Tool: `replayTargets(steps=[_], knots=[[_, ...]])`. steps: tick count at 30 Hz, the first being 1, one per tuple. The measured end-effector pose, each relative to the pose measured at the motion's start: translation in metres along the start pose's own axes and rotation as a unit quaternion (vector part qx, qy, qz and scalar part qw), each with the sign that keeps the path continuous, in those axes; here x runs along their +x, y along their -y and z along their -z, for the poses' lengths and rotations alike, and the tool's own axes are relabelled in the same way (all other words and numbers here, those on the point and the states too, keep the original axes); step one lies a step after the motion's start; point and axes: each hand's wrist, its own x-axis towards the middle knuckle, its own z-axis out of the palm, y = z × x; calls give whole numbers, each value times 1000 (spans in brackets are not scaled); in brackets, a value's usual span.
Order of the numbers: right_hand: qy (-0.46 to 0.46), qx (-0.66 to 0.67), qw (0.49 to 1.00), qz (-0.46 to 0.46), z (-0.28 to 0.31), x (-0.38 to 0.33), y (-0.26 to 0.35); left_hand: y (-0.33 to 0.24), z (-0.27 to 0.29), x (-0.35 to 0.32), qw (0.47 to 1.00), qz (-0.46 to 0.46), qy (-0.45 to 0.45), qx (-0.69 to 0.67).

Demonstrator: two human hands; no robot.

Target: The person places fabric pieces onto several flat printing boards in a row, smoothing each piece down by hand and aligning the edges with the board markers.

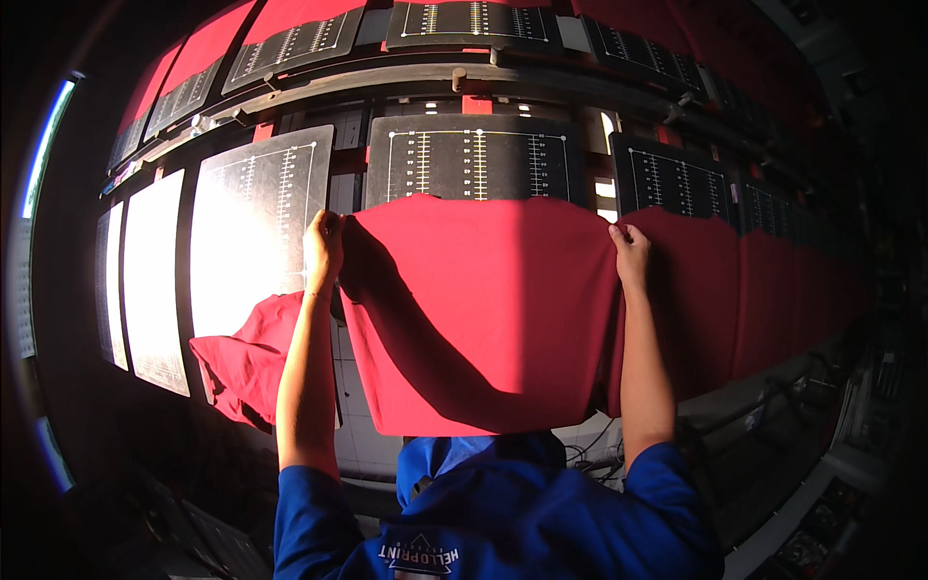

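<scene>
A red fabric piece is stretched between my two hands over the lower part of a black board with white scale markings. My left hand pinches the fabric's upper left corner, beside the sunlit board on the left. At the upper right corner, my right hand grips the edge between thumb and fingers. The cloth hangs down toward my body, with its lower edge near my blue shirt. A shadow band crosses its left half, and its right part is in shade.
Another red cloth lies crumpled on the glaring left board. To the right, red fabric covers the lower part of a marked board. Beyond a metal rail, more boards carry red fabric. Cables run below at right.
</scene>
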Motion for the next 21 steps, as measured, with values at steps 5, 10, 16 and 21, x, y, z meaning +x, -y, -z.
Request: replayTargets(steps=[5, 10, 16, 21], knots=[[-24, -39, 999, 10, -6, 3, -5, 6, 1, 3, 1000, 1, -14, 25], [-1, -45, 999, -19, -5, 3, -2, 13, -4, 3, 998, -1, -29, 56], [4, -51, 999, -14, -9, 3, 4, 19, -6, 0, 995, -3, -61, 80], [-19, -71, 997, -9, -10, 6, -17, -25, -10, -5, 989, -14, -28, 146]])
